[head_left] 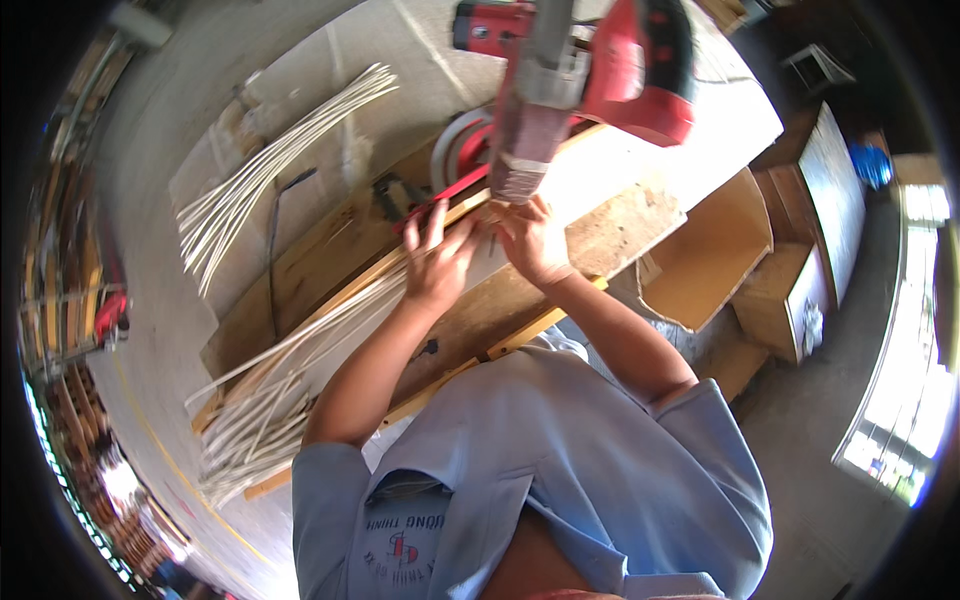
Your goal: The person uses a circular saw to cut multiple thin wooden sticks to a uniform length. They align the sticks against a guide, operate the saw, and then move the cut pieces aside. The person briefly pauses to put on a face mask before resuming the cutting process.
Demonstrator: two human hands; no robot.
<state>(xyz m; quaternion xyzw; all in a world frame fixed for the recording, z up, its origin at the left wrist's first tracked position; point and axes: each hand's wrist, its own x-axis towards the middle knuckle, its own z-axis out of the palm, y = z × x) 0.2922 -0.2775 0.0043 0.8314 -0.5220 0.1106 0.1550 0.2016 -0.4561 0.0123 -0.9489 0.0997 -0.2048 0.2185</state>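
Note:
My left hand (440,262) bends over the ends of a bunch of long, thin pale strips (345,318), its fingers reaching onto a wooden rail (375,265). These strips trail off to the lower left across the worktable. Close by on the right, my right hand (533,245) is closed at the rail, fingers curled inward; what they pinch is hidden. Directly above both hands looms a red-and-black power saw (540,120), smeared by blur. Part of a round disc (455,150) shows on its left side. The fingertips of my right hand are very near the saw's lower end.
A second bundle of pale strips (285,155) lies at the far left of the table, beside a thin dark cord (273,240). Wooden boards (625,225) run along the near side. An opened cardboard box (715,255) and wooden cabinets (800,240) stand on the right.

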